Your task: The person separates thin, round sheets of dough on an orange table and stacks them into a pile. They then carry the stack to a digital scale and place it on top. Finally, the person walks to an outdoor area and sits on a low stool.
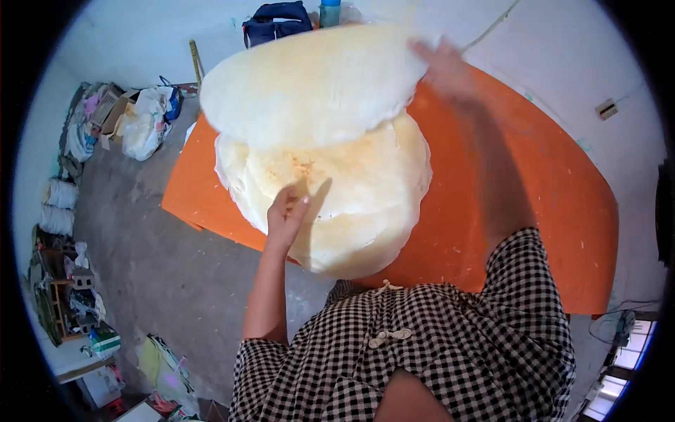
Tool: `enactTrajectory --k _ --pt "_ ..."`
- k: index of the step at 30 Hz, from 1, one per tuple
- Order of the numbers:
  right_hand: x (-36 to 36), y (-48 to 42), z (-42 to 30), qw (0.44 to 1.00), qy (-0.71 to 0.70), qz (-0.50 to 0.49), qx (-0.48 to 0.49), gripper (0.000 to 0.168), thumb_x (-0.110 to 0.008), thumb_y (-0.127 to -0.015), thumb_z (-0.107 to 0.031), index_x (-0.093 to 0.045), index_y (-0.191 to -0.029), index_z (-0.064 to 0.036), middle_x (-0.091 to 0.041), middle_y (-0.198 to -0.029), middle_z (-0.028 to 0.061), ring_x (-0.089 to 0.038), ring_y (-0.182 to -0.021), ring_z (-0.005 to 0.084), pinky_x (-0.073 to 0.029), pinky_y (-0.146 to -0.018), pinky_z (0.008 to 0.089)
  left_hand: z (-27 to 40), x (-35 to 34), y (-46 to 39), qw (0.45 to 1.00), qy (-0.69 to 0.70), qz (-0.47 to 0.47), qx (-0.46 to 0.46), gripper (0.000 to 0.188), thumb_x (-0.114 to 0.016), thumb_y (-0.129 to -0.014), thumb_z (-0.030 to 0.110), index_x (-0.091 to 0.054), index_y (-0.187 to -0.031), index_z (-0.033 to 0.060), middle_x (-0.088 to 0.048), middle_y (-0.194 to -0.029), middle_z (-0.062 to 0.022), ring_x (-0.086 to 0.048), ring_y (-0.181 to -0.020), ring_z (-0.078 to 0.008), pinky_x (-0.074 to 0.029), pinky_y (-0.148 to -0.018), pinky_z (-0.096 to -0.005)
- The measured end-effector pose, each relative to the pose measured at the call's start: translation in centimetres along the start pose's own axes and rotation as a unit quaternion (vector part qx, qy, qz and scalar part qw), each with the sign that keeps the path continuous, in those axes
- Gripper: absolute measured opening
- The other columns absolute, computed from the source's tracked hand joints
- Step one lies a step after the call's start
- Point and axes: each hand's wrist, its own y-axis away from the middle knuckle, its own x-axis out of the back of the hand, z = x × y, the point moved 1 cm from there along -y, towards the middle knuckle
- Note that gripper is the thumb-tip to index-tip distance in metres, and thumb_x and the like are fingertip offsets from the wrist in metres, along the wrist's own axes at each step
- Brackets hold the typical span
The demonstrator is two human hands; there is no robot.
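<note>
A large, thin, pale round sheet [311,84], cream with a yellowish middle, is tilted up over a stack of similar sheets [364,179] on the orange table cover [453,211]. My right hand [445,66] is blurred at the raised sheet's upper right edge; whether its fingers grip the sheet cannot be told. Over the stack's left part is my left hand [287,211], its fingers curled and thumb apart, holding nothing. Just beyond its fingertips the stack's surface shows orange-brown crumbly spots. The sheets' material is not certain.
A dark blue bag [277,24] and a blue-capped bottle [330,13] stand at the far edge by the wall. Cardboard boxes [116,113] and plastic bags [150,124] lie on the floor at the far left. White rolls [60,205] and clutter line the left wall.
</note>
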Motion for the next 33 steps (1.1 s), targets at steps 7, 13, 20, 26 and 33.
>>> enactTrajectory --k 7,13,20,26,33 --pt "-5.9 12.7 19.3 0.97 -0.016 -0.007 -0.244 0.042 -0.058 -0.079 -0.01 -0.05 -0.119 0.001 -0.061 -0.102 0.0113 -0.059 -0.087 0.02 -0.048 -0.07 0.0317 3.0 -2.4 6.4 0.955 0.024 -0.253 0.152 0.024 -0.062 -0.085 0.023 -0.062 -0.076 0.0004 -0.055 -0.065 0.002 -0.049 -0.059 -0.0059 -0.04 -0.055 -0.0204" --pt "-5.0 10.3 18.3 0.966 -0.022 0.013 -0.256 0.035 -0.06 -0.078 -0.006 -0.053 -0.112 0.002 -0.062 -0.098 0.012 -0.061 -0.09 0.0206 -0.048 -0.075 0.0323 6.2 -4.8 3.4 0.985 -0.1 -0.141 -0.029 0.026 -0.065 -0.081 0.025 -0.062 -0.08 -0.0008 -0.061 -0.068 -0.0092 -0.055 -0.057 -0.0177 -0.044 -0.054 -0.0275" --pt "-2.7 11.4 13.5 0.963 0.058 0.108 -0.241 0.034 -0.057 -0.081 -0.017 -0.051 -0.109 0.002 -0.058 -0.086 0.0063 -0.056 -0.075 0.0149 -0.046 -0.066 0.029 5.0 -11.0 -5.7 0.845 -0.461 -0.079 -0.26 0.056 -0.051 -0.084 0.043 -0.044 -0.129 0.0098 -0.028 -0.141 -0.0184 -0.025 -0.129 -0.0382 -0.017 -0.104 -0.0521" --pt "8.2 23.0 15.6 0.949 0.033 0.12 -0.29 0.026 -0.054 -0.086 -0.019 -0.053 -0.105 -0.002 -0.056 -0.086 0.0029 -0.055 -0.074 0.0124 -0.045 -0.066 0.0268 -1.7 -13.1 -6.5 0.806 -0.532 -0.101 -0.239 0.068 -0.042 -0.085 0.053 -0.03 -0.14 0.0151 -0.015 -0.147 -0.0178 -0.008 -0.136 -0.0385 -0.005 -0.105 -0.058" --pt "15.7 38.8 12.4 0.902 0.011 0.249 -0.353 0.018 -0.057 -0.087 -0.013 -0.056 -0.101 -0.002 -0.058 -0.088 0.0013 -0.057 -0.077 0.0115 -0.046 -0.068 0.025 -2.2 -14.0 -5.1 0.783 -0.565 -0.09 -0.244 0.068 -0.043 -0.084 0.053 -0.031 -0.139 0.0147 -0.015 -0.147 -0.018 -0.01 -0.135 -0.0386 -0.005 -0.105 -0.0575"
